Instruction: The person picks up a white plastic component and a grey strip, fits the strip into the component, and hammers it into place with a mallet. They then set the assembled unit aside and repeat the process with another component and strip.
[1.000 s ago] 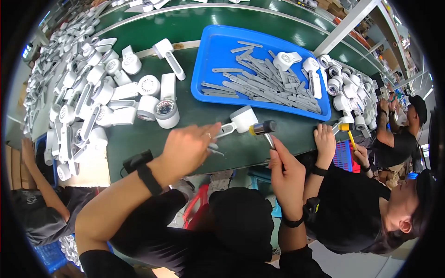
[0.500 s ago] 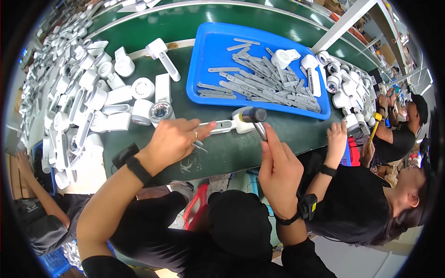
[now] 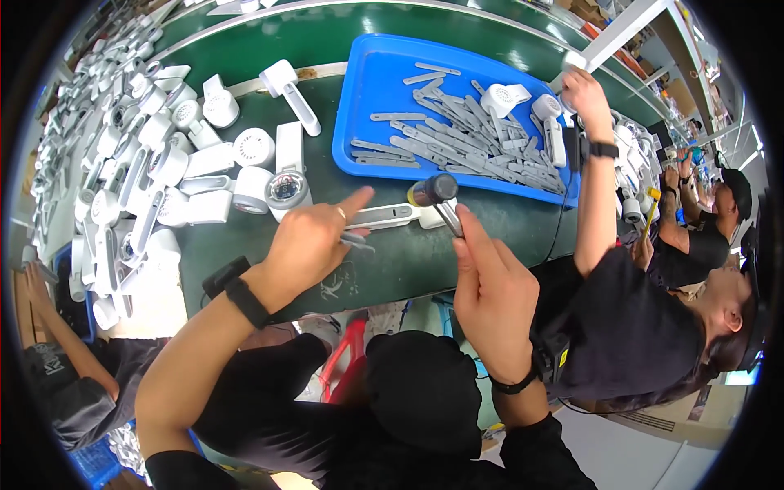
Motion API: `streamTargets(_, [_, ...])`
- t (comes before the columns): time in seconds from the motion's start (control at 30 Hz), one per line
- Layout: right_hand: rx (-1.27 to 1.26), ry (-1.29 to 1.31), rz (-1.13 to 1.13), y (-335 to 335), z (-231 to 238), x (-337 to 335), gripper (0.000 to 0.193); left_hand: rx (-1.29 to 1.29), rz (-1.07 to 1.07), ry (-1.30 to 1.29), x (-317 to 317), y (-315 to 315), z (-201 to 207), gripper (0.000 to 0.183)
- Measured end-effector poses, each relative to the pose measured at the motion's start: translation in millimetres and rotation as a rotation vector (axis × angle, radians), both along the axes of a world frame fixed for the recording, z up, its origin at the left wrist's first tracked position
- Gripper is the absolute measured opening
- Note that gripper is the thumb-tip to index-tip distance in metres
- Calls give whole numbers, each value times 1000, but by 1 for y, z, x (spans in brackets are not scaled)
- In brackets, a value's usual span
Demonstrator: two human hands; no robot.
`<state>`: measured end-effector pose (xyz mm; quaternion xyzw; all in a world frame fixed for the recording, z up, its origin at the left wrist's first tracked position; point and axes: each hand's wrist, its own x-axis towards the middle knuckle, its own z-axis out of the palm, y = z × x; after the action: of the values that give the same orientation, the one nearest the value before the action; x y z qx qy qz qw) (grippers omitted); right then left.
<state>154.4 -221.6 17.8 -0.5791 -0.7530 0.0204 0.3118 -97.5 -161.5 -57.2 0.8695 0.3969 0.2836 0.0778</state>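
My right hand (image 3: 494,286) grips a small mallet (image 3: 433,190) by its metal handle. Its dark and yellowish head hovers over the round end of a white handheld device (image 3: 388,216) lying on the green bench, hiding part of that end. My left hand (image 3: 309,241) is at the device's handle end, index finger stretched out and raised, other fingers curled. Grey plastic strips (image 3: 357,240) poke out from under those curled fingers; how many is hidden. The device's handle has a grey face with a small dark slot.
A blue tray (image 3: 349,147) beyond my hands holds many loose grey strips and some white devices. More white devices (image 3: 208,175) are heaped at the left. On the right, a co-worker's arm (image 3: 599,188) reaches past the tray; other people sit farther off.
My left index finger has lifted off the device's handle. The mallet head has shifted slightly left and tilted. The co-worker's hand on the right has moved farther up, beyond the tray's corner.
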Motion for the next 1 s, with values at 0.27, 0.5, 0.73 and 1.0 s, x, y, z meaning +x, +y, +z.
streamTargets(0.27, [-28, -86, 101, 6, -17, -17, 35, -314, 143, -165, 2, -1, -1, 89])
streamTargets(0.5, [-70, 182, 111, 7, -19, -3, 24, -335, 144, -280, 4, -7, 14, 63])
streamTargets(0.73, [-918, 790, -25, -26, -37, 22, 42, -1130, 221, -282, 61, -37, 32, 50])
streamTargets(1.0, [-467, 377, -41, -8, -48, 47, 28, -1149, 138, -464, 54, -26, 83, 52])
